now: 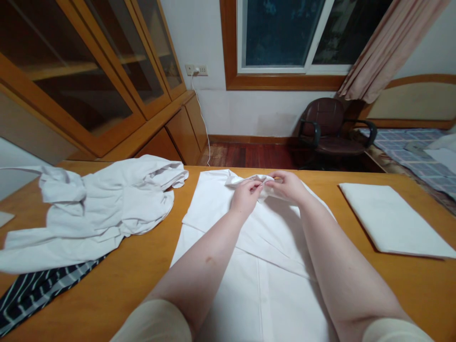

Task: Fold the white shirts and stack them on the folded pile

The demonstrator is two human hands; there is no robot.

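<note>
A white garment (pixel 228 247) lies spread over the wooden table in front of me, with a sleeve or panel folded across its upper half. At its far end, near the table's back edge, both hands meet at the collar-like part. My left hand (pixel 246 195) is closed, thumb and fingers pinching the bunched fabric. Close beside it on the right, my right hand (pixel 288 187) pinches the same edge with thumb and index finger. The fingertips nearly touch, and the cloth between them is partly hidden.
Left on the table (pixel 149 285) lies a crumpled white garment (pixel 107 199) over a dark striped cloth (pixel 53 285). A flat folded white cloth (pixel 392 218) rests at right. Beyond are a glass-door cabinet (pixel 142 111), a brown armchair (pixel 327 126) and a bed (pixel 409 147).
</note>
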